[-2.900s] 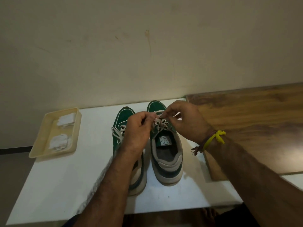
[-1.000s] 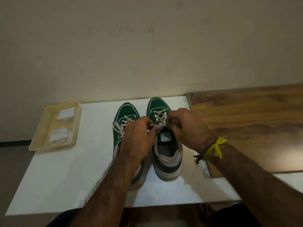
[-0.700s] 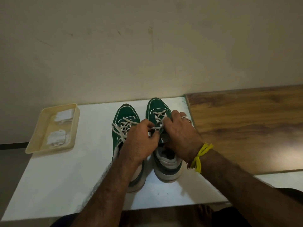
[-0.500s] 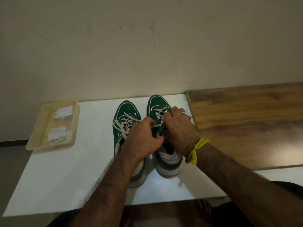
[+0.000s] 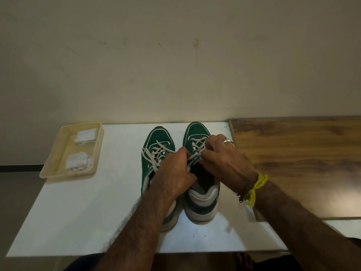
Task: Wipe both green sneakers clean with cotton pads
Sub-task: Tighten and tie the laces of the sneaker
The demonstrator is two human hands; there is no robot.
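Both the left hand (image 5: pixel 173 173) and right hand (image 5: pixel 224 163) pinch the right sneaker's laces (image 5: pixel 196 151), while the cotton pads (image 5: pixel 78 160) lie well off beyond the left hand

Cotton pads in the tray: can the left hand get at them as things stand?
Probably yes, once it lets go. The left hand is busy at the laces of the right sneaker; the cotton pads lie uncovered in the tray, with only bare white table between.
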